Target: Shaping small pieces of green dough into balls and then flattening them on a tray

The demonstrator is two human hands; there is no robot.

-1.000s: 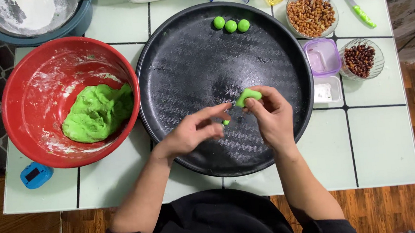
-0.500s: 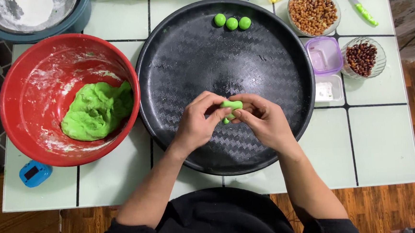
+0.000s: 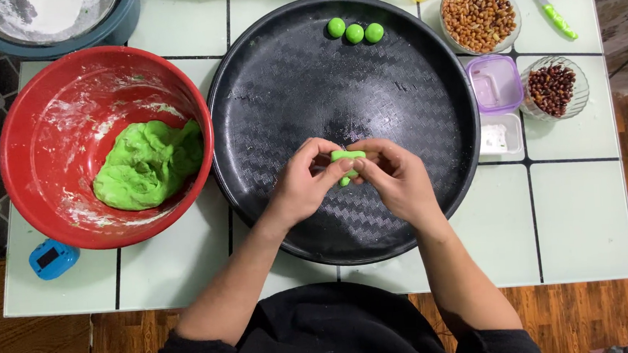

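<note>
Left hand [image 3: 303, 184] and right hand [image 3: 394, 179] both pinching a small dough piece [image 3: 347, 156] above the black tray [image 3: 286, 76]; soft, probably sticky, it could tear or drop under uneven squeeze.

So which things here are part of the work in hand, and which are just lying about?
In use:
left hand
right hand
green dough piece
black round tray
three green balls
dough lump
red bowl

Lying about:
bowl of peanuts
bowl of dark beans
blue timer
purple tub
</note>
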